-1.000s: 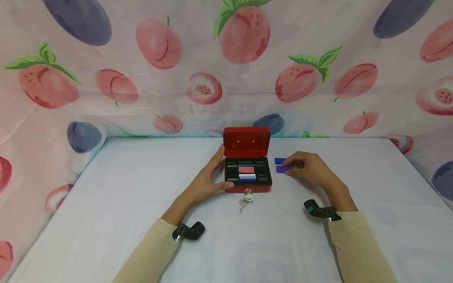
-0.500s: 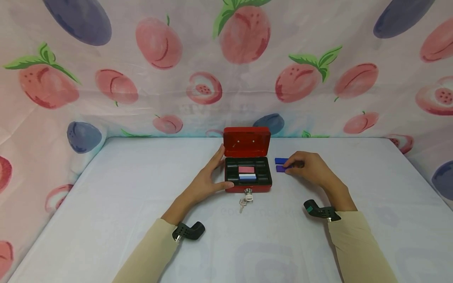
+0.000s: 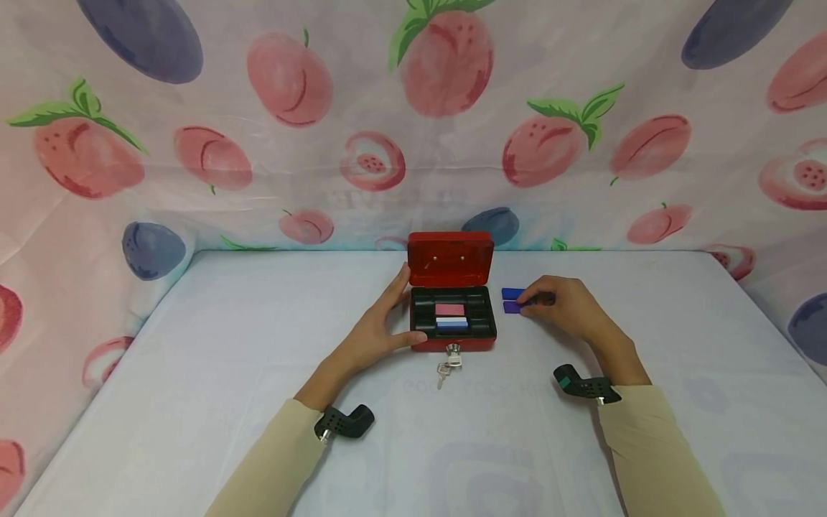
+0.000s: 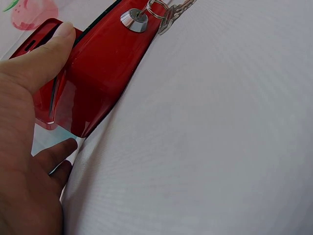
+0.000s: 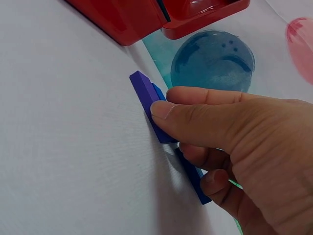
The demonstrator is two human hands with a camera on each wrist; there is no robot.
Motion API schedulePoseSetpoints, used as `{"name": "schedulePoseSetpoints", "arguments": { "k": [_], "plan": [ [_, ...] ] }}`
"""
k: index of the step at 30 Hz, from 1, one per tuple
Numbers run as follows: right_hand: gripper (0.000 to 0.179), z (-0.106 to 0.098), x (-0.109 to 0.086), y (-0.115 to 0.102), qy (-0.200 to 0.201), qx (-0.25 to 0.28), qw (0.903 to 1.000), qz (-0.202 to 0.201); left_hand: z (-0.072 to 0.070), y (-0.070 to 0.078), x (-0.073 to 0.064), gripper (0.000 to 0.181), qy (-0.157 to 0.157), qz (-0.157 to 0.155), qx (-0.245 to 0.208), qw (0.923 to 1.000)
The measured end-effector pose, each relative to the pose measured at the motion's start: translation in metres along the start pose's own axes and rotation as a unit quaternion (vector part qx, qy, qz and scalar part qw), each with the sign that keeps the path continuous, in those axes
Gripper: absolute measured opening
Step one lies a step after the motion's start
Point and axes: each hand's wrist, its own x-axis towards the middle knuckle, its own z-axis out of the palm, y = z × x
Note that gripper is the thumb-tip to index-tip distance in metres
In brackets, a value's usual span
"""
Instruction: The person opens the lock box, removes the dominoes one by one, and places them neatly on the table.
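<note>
A red cash box [image 3: 454, 345] stands with its lid [image 3: 450, 260] raised. My left hand [image 3: 368, 334] rests against its left side, fingers extended, thumb [image 4: 62, 34] over the front corner. In the black tray [image 3: 423, 309] lie a pink block [image 3: 449, 310] and a white-and-blue block [image 3: 451, 324]. To the right of the box, my right hand [image 3: 565, 305] pinches a purple block [image 5: 144, 98] between thumb and finger. Just behind it lies a blue block [image 3: 513, 294], partly covered by the fingers. Under the curled fingers shows a dark blue block [image 5: 192, 176].
Keys [image 3: 443, 372] on a ring hang from the lock [image 3: 454, 350] at the box's front. The table has a white cloth [image 3: 194, 373]. Behind it hangs a fruit-print cloth [image 3: 368, 86]. A black wrist camera [image 3: 345, 422] sits on the left wrist, another [image 3: 584, 385] on the right.
The purple block has shifted slightly back toward the blue one, and my right fingers cover more of it. My left hand and the cash box have stayed put.
</note>
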Motion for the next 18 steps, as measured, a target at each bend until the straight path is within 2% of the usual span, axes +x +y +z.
{"name": "schedulePoseSetpoints", "arguments": {
  "k": [9, 18],
  "plan": [
    [0.013, 0.0003, 0.0, 0.0011, -0.001, 0.001, 1.0, 0.0, -0.0005, -0.0011, 0.0006, 0.095, -0.004, -0.001, 0.002, 1.0],
    [0.012, -0.0011, -0.0014, 0.0027, -0.019, 0.003, 0.9995, 0.025, -0.0008, -0.0025, 0.0006, 0.094, -0.005, 0.005, 0.001, 1.0]
  ]
}}
